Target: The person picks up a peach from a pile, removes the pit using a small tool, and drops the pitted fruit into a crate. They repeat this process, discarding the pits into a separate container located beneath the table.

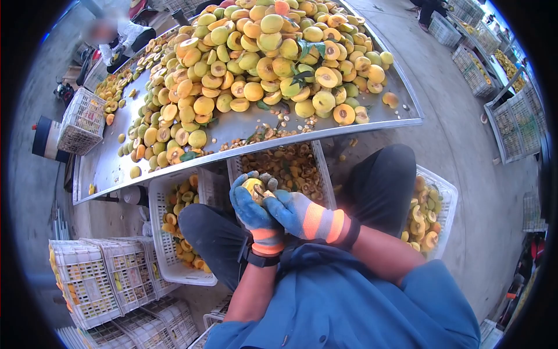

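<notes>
My left hand (252, 205), in a blue-coated glove with an orange and grey cuff, is cupped around a yellow peach half (252, 185). Close against it, my right hand (293, 213) in a matching glove is closed, thumb and fingers together at the fruit's cut side. A small brownish piece shows between the right fingertips and the peach; I cannot tell whether it is a pit or a tool tip. Below both hands, between my knees, stands a white crate of pits and scraps (285, 168).
A metal table (372, 123) ahead bears a large heap of halved peaches (256, 64) with some leaves. Crates of peach halves stand beside my left leg (168, 264) and right leg (447, 224). Stacked crates (96, 279) are at lower left. Another person (125, 38) sits at far left.
</notes>
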Available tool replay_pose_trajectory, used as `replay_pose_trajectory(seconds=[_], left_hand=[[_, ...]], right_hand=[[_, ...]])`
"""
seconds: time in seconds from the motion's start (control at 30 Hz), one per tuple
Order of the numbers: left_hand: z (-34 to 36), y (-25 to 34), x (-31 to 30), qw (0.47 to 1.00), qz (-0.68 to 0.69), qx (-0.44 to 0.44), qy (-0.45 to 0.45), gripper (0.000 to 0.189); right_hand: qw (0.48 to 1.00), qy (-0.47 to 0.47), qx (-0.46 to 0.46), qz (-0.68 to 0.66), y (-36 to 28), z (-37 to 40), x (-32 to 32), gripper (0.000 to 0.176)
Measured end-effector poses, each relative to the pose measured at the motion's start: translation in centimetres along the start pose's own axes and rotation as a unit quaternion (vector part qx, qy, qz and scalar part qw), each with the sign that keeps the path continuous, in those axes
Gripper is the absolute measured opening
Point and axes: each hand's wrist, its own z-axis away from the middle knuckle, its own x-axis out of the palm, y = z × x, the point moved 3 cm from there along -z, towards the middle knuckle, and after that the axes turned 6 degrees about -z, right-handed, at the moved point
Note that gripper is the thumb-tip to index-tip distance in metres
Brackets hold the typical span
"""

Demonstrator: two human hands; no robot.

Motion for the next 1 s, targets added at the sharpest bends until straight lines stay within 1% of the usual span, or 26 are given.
replay_pose_trajectory(seconds=[0.03, 0.1, 0.13, 0.2, 0.23, 0.27, 0.3, 0.33, 0.43, 0.47, 0.53, 0.57, 0.6, 0.63, 0.67, 0.7, 0.73, 0.8, 0.83, 0.87, 0.9, 0.93, 0.97, 1.0], left_hand=[[0.1, 0.1, 0.0, 1.000, 0.008, -0.017, 0.000, 0.035], [0.1, 0.1, 0.0, 0.985, 0.119, -0.122, 0.013, 0.034], [0.1, 0.0, 0.0, 0.969, 0.174, -0.173, 0.021, 0.034], [0.1, -0.3, -0.3, 0.982, 0.131, -0.139, 0.000, 0.034], [0.1, -0.3, -0.5, 0.987, 0.109, -0.121, -0.010, 0.035], [0.2, -0.1, -0.6, 0.978, 0.154, -0.138, -0.035, 0.034], [0.3, 0.2, -0.7, 0.966, 0.198, -0.155, -0.061, 0.034], [0.3, 0.6, -0.7, 0.951, 0.243, -0.171, -0.087, 0.034], [-0.2, 1.5, -1.0, 0.968, 0.138, -0.176, -0.110, 0.033], [-0.4, 2.3, -1.4, 0.974, 0.058, -0.118, -0.185, 0.031], [-0.5, 1.5, -1.7, 0.978, 0.035, -0.104, -0.179, 0.030], [-0.4, 1.4, -2.0, 0.980, 0.024, -0.097, -0.172, 0.030], [-0.1, 1.1, -2.0, 0.987, 0.020, -0.078, -0.137, 0.025], [0.0, 1.2, -1.9, 0.988, 0.004, -0.078, -0.134, 0.023], [0.3, 1.3, -1.8, 0.988, -0.012, -0.080, -0.131, 0.022], [0.7, 1.3, -1.8, 0.988, -0.027, -0.085, -0.129, 0.021], [0.8, 1.7, -1.3, 0.988, -0.009, -0.101, -0.116, 0.013], [1.1, 2.8, -0.6, 0.982, -0.118, -0.039, -0.143, 0.013], [1.2, 3.1, -0.5, 0.973, -0.174, -0.006, -0.155, 0.013], [1.1, 2.9, -0.8, 0.971, -0.184, 0.000, -0.151, 0.013], [0.9, 2.4, -1.1, 0.970, -0.193, 0.008, -0.148, 0.012], [0.7, 2.1, -1.2, 0.968, -0.202, 0.015, -0.146, 0.011], [0.6, 2.3, -1.3, 0.944, -0.285, 0.091, -0.140, 0.008], [0.7, 2.7, -1.3, 0.907, -0.364, 0.165, -0.135, 0.006]], right_hand=[[1.000, -0.013, -0.004, 0.003, 0.1, 0.1, -0.1, 0.030], [0.999, -0.038, -0.014, 0.008, 0.5, 0.1, -0.2, 0.031], [0.997, -0.021, -0.054, 0.041, 0.7, 0.0, -0.2, 0.028], [0.985, 0.012, -0.134, 0.104, 1.0, -0.2, 0.2, 0.025], [0.996, -0.006, 0.043, -0.084, 0.6, -0.8, -0.6, 0.026], [0.939, -0.024, 0.217, -0.267, -1.3, -1.1, -1.6, 0.029], [0.819, -0.040, 0.377, -0.431, -2.3, -0.9, -1.6, 0.033], [0.791, -0.072, 0.385, -0.471, -1.9, -0.4, -1.7, 0.043], [0.759, -0.041, 0.388, -0.521, -1.6, 0.1, -1.7, 0.041], [0.758, -0.046, 0.390, -0.521, -1.6, 0.0, -1.6, 0.041], [0.751, -0.048, 0.397, -0.525, -1.5, 0.7, -0.9, 0.041], [0.763, -0.043, 0.385, -0.518, -1.4, 1.0, -0.6, 0.041], [0.776, -0.041, 0.370, -0.509, -1.4, 0.9, -0.3, 0.041], [0.789, -0.039, 0.354, -0.500, -1.2, 0.8, -0.1, 0.042], [0.814, -0.062, 0.348, -0.462, -0.4, 1.1, -0.1, 0.040], [0.814, -0.051, 0.335, -0.471, 0.5, 1.2, 0.8, 0.036], [0.815, -0.037, 0.322, -0.479, 1.0, 1.0, 1.5, 0.031], [0.886, -0.044, 0.241, -0.394, 1.5, 1.3, 1.5, 0.021], [0.938, -0.067, 0.167, -0.295, 1.2, 1.2, 0.8, 0.017], [0.960, -0.079, 0.125, -0.239, 1.0, 1.2, 0.7, 0.017], [0.976, -0.087, 0.082, -0.182, 0.8, 1.1, 0.6, 0.019], [0.978, -0.086, 0.076, -0.172, 0.8, 1.1, 0.6, 0.022], [0.979, -0.088, 0.087, -0.162, 0.9, 1.2, 0.7, 0.022], [0.979, -0.090, 0.099, -0.151, 0.9, 1.4, 0.7, 0.024]])
